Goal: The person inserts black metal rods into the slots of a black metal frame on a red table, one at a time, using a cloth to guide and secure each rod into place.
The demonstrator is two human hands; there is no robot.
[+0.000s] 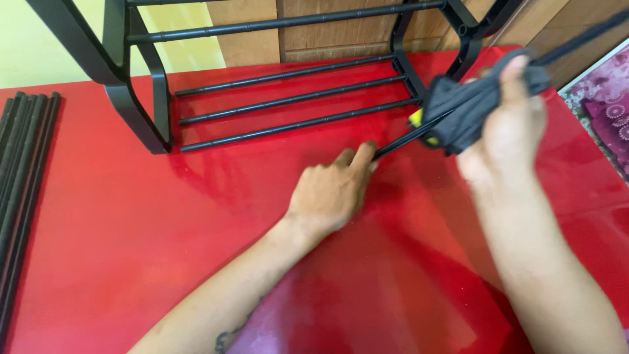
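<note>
While the glossy red bench (131,249) fills nearly the whole view, a black rack frame (141,98) stands on its far part, its curved side pieces upright at left and right. Three thin black bars run between those side pieces low over the bench, and two more bars span higher up against the wooden wall panel (327,29) behind. At the bench's left edge lies a bundle of loose black rods (23,164), side by side and running towards the viewer, well apart from both hands. A patterned maroon cloth (606,115) shows past the right edge of the bench. One more black rod (400,141) slants from the bench surface up to the right, passing out of the upper right corner. The right hand (508,131) is raised above the bench and blurred, its fingers closed around a dark grey cloth (468,105) that wraps this rod; a small yellow patch shows at the cloth's lower edge. The left hand (331,190) rests knuckles up on the bench, fingers curled, with thumb and forefinger pinched on the rod's lower end, just near the lowest bar of the rack.
</note>
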